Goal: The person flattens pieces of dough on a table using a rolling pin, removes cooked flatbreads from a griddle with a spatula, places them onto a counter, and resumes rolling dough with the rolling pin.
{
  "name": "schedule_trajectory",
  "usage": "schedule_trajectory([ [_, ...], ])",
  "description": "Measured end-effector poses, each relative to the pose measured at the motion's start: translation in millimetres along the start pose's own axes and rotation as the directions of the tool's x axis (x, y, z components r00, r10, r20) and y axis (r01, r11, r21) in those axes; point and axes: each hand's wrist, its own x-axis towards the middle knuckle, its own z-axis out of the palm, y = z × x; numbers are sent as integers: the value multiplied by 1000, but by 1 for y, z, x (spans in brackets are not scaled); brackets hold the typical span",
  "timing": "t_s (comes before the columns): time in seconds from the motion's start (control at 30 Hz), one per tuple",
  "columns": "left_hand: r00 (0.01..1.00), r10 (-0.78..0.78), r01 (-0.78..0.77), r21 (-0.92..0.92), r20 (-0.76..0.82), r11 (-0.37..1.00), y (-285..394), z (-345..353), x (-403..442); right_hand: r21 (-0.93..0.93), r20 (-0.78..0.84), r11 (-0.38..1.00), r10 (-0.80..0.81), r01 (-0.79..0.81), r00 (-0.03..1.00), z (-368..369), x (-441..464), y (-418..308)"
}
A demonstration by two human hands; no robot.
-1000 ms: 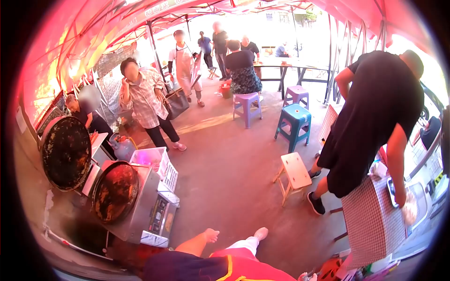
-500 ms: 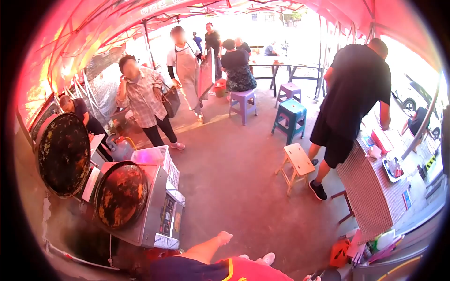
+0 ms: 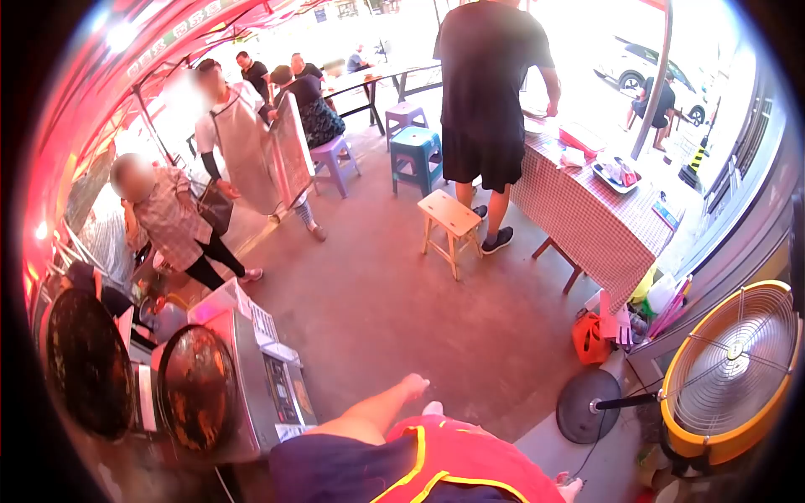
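Observation:
My left hand [image 3: 412,386] is stretched out ahead over the bare floor, its fingers curled in with nothing visible in them. It touches no object and is nearest to the steel griddle unit [image 3: 267,381] on the left. My right hand [image 3: 570,487] shows only in part at the bottom edge, beside the red apron [image 3: 470,453] with yellow trim that I wear. Its fingers are too small and cut off to read. A round dark griddle plate [image 3: 197,387] lies on the unit, and a second round plate [image 3: 90,365] stands raised beside it.
A yellow floor fan [image 3: 728,369] stands at right by an orange bag [image 3: 591,339]. Beyond are a checked-cloth table [image 3: 579,226], a person in black [image 3: 490,84], a wooden stool [image 3: 449,213] and a blue stool [image 3: 417,159]. Two people [image 3: 168,214] [image 3: 243,142] stand at left.
My view has turned right, so the floor fan has come into sight and the griddles have shifted left. The person in black now stands more upright at the table. My left hand stays stretched out.

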Motion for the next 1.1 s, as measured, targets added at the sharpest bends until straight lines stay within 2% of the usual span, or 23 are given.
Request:
schedule_trajectory([
  [0.03, 999, 1, 4, 108, -40, 994, 27, -4, -30, -15, -9, 1000, -6, 6, 1000, -17, 7, 1],
  [0.1, 986, -89, 90, 2, -141, 996, 60, 8, -65, -74, -24, 997, -17, 15, 1000, -54, 25, -1],
  [0.17, 983, -105, 104, -10, -148, 994, 72, 31, -78, -157, -29, 987, -35, 30, 999, -90, 39, -7],
  [0.2, 971, 49, -57, -26, -234, 998, 52, 56, -64, -197, -27, 980, -43, 37, 999, -105, 46, -11],
  [0.3, 979, -40, -65, -486, -201, 872, 63, 98, -105, -404, 23, 911, -86, 88, 996, -129, 71, -23],
  [0.4, 974, -125, -21, -627, -188, 779, 64, 111, -165, -683, 177, 696, -140, 223, 974, -115, 94, -37],
  [0.43, 974, -161, 23, -644, -157, 765, 53, 110, -176, -763, 264, 571, -153, 304, 952, -101, 99, -42],
  [0.5, 968, -177, 11, -675, -177, 738, 27, 99, -200, -826, 465, 283, -147, 488, 873, -59, 106, -49],
  [0.53, 951, -216, 2, -694, -222, 720, 7, 98, -204, -802, 566, 143, -126, 579, 815, -27, 93, -53],
  [0.57, 931, -252, -9, -708, -264, 707, -15, 94, -203, -623, 774, -239, -50, 745, 631, 5, 78, -61],
  [0.63, 898, -312, -18, -734, -311, 679, -43, 79, -210, -436, 884, -261, 54, 861, 464, 79, 32, -66],
  [0.7, 875, -365, -7, -761, -320, 649, -61, 56, -232, -276, 909, -423, 177, 863, 378, 165, -18, -54],
  [0.77, 854, -401, -52, -821, -331, 568, -96, 41, -234, -163, 913, -527, 240, 834, 330, 244, -53, -25],
  [0.83, 828, -446, -104, -874, -341, 474, -132, 33, -242, 12, 931, -514, 319, 858, 178, 319, -55, 17],
  [0.9, 793, -491, -169, -904, -361, 393, -173, 22, -256, 49, 900, -387, 416, 921, 127, 396, -115, 58],
  [0.97, 769, -528, -239, -928, -361, 286, -229, 28, -266, 112, 904, -201, 426, 973, -16, 463, -155, 102],
  [1.03, 751, -568, -250, -941, -336, 226, -298, 58, -267, 142, 866, -53, 489, 988, -99, 530, -196, 143],
  [1.1, 636, -741, -290, -956, -215, 28, -273, 49, -321, 160, 860, 134, 467, 978, -205, 588, -222, 189],
])
